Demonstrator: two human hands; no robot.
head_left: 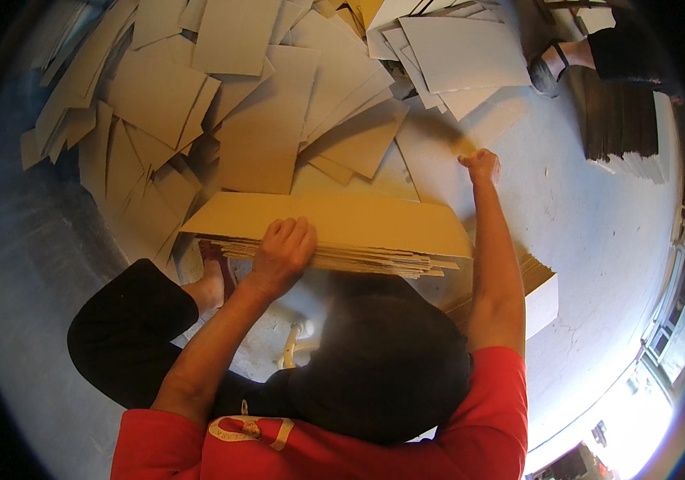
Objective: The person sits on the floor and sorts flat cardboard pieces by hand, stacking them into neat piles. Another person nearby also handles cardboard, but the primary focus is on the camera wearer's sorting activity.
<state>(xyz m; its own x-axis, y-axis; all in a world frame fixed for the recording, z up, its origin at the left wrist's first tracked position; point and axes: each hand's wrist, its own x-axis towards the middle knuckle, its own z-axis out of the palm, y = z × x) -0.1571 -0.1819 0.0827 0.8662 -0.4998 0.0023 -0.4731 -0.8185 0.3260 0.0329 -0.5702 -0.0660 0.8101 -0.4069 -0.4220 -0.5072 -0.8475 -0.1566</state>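
A thick stack of tan cardboard sheets (358, 220) lies across in front of me, over my lap, its layered edges facing me and slightly uneven. My left hand (285, 250) is closed over the near edge of this stack, left of its middle, with the fingers on the top sheet. Beyond the stack's right end, my right hand (482, 166) is raised and closed, the thumb side pointing left. A yellowish blur shows beside its thumb; whether the hand holds something small cannot be made out.
Loose cardboard sheets (258, 120) lie in a heap ahead and left. More flat sheets (466, 52) sit at the far right, near another person's foot (546, 76). A dark-edged stack (621, 120) stands at right; another stack (542, 300) is beside my right arm.
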